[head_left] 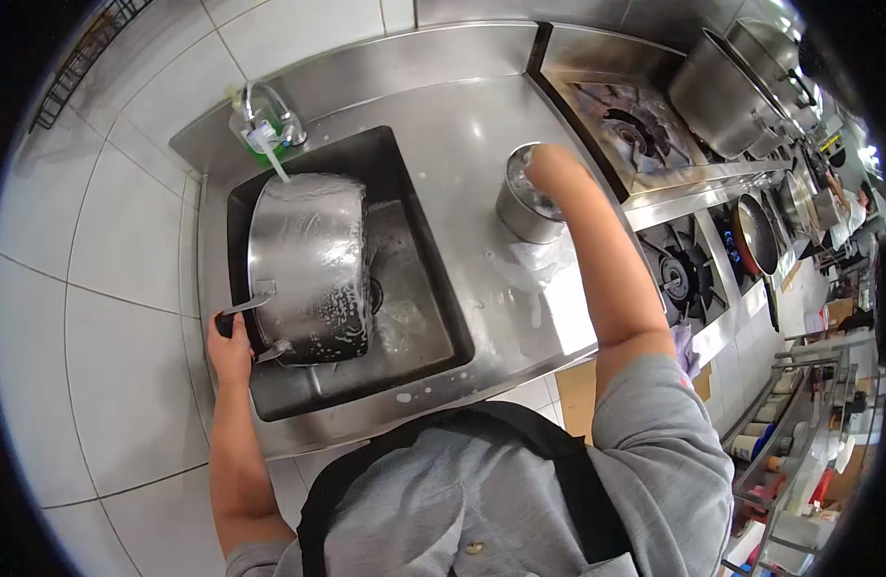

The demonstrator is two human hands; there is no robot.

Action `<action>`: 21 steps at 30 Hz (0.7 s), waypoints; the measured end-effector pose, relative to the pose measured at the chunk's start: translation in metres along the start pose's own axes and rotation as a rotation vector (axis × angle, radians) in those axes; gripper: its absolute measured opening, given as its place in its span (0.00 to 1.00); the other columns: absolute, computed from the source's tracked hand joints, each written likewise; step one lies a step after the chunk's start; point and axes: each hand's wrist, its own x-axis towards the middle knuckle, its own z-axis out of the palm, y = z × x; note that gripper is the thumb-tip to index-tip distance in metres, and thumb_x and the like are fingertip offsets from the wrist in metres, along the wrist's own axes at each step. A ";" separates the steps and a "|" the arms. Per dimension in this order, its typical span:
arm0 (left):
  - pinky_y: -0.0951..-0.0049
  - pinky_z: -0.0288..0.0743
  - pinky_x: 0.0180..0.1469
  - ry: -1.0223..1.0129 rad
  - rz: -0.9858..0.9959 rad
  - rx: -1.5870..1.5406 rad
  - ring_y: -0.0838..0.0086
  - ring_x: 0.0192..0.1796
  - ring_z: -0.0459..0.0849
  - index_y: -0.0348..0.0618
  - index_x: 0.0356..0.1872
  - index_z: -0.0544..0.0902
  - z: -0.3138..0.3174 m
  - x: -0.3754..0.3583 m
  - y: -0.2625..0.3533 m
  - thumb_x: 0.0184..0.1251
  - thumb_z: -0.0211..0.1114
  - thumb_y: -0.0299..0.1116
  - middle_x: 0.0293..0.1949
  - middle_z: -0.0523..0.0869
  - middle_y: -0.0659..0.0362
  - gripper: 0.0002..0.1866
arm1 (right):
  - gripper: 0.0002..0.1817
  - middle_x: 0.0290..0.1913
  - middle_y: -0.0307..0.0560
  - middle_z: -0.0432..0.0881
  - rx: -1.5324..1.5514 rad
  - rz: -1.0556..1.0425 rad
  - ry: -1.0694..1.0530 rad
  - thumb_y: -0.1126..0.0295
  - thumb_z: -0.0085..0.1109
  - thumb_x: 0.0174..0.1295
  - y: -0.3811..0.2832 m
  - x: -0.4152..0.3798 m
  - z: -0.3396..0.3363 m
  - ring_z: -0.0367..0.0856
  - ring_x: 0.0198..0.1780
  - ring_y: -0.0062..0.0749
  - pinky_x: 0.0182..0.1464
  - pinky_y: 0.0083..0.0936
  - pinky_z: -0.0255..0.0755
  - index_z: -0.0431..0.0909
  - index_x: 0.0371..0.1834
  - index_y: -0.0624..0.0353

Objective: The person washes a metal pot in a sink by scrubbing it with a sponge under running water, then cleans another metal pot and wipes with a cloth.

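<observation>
A large steel pot (308, 250) lies tipped on its side in the sink (433, 317), its wall wet and streaked with suds. My left hand (230, 348) is closed round the pot's black side handle (226, 325). Water from the faucet (260, 96) runs onto the pot's upper side. On the steel counter to the right stands a cylindrical metal container (530, 219). My right hand (551, 171) reaches down into its open top. The fingers of that hand are hidden inside, so whether they hold anything does not show.
A bottle of green liquid (239, 125) stands behind the faucet. Wet patches lie on the counter (462, 163). To the right are stove burners (679, 274), large stockpots (717, 96) and a frying pan (754, 236). A loaded rack (784, 433) stands at the lower right.
</observation>
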 end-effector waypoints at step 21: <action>0.58 0.75 0.48 -0.012 0.329 0.007 0.45 0.46 0.82 0.37 0.49 0.75 -0.019 -0.006 -0.008 0.61 0.65 0.39 0.39 0.84 0.40 0.20 | 0.29 0.48 0.66 0.79 0.510 -0.339 0.325 0.76 0.58 0.48 -0.087 -0.073 -0.029 0.81 0.49 0.53 0.50 0.37 0.74 0.72 0.59 0.56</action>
